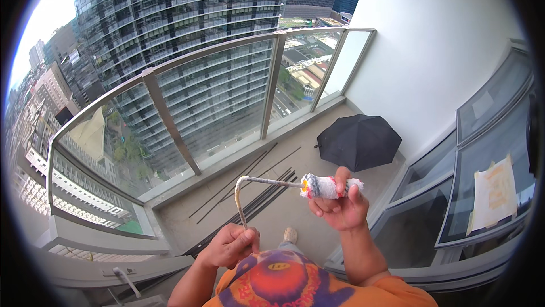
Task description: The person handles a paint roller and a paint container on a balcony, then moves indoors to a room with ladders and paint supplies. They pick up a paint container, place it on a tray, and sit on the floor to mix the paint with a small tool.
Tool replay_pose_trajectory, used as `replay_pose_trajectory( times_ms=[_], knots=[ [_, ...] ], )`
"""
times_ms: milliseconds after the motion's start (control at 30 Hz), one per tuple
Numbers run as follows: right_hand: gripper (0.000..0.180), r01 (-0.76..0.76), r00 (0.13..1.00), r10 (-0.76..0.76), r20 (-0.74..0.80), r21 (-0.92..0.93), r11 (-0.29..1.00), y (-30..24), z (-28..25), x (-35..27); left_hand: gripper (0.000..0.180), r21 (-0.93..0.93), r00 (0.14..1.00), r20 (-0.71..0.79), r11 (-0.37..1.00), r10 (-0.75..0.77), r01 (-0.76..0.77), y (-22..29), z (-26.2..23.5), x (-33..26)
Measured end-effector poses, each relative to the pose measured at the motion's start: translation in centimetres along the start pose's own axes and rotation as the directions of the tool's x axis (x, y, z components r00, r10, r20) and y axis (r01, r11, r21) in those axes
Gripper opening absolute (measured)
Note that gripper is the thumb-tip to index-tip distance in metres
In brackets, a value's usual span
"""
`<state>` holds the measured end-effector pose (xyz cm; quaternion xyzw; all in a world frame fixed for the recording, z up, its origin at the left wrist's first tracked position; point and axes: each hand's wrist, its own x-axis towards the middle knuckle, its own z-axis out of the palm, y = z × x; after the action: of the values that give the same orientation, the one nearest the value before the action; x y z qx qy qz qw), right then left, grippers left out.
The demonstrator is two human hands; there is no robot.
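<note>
A small paint roller is held up in front of my chest. Its fluffy white sleeve (326,186), streaked with red and grey, has a yellow end where the rod goes in. My right hand (342,205) is closed around that sleeve, thumb and fingers pressing on it. From the sleeve a bent metal frame (267,181), spotted with old paint, runs left and turns down. My left hand (235,245) grips its lower end in a fist; whatever handle is there is hidden by the fingers.
An open black umbrella (359,142) lies on the tiled balcony floor, ahead to the right. Several dark thin rods (258,205) lie ahead of my foot. A glass railing (213,94) borders the far side. Windows (482,136) line the right, one with a taped paper sheet (495,193).
</note>
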<state>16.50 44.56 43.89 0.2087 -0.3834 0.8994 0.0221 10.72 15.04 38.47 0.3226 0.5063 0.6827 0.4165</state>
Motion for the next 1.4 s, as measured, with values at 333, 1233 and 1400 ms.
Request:
replay_pose_trajectory(
  times_ms=[333, 1233, 1400],
  knots=[
    [0.041, -0.083, 0.991, 0.095, -0.1, 0.117, 0.99, 0.9, 0.2, -0.9, 0.057, 0.366, 0.998, -0.054, 0.929, -0.034, 0.051, 1.6, 1.5, 0.7],
    [0.032, -0.114, 0.836, 0.532, 0.133, -0.907, 0.405, 0.7, 5.2, -0.4, 0.069, -0.176, 0.957, -0.102, 0.952, -0.272, 0.252, 3.3, 3.5, -0.1],
    [0.031, -0.089, 0.862, 0.493, 0.116, -0.924, 0.372, 2.0, 6.5, -2.2, 0.065, 0.487, 0.983, -0.18, 0.871, 0.02, 0.072, 4.6, 5.7, -1.5]
  ],
)
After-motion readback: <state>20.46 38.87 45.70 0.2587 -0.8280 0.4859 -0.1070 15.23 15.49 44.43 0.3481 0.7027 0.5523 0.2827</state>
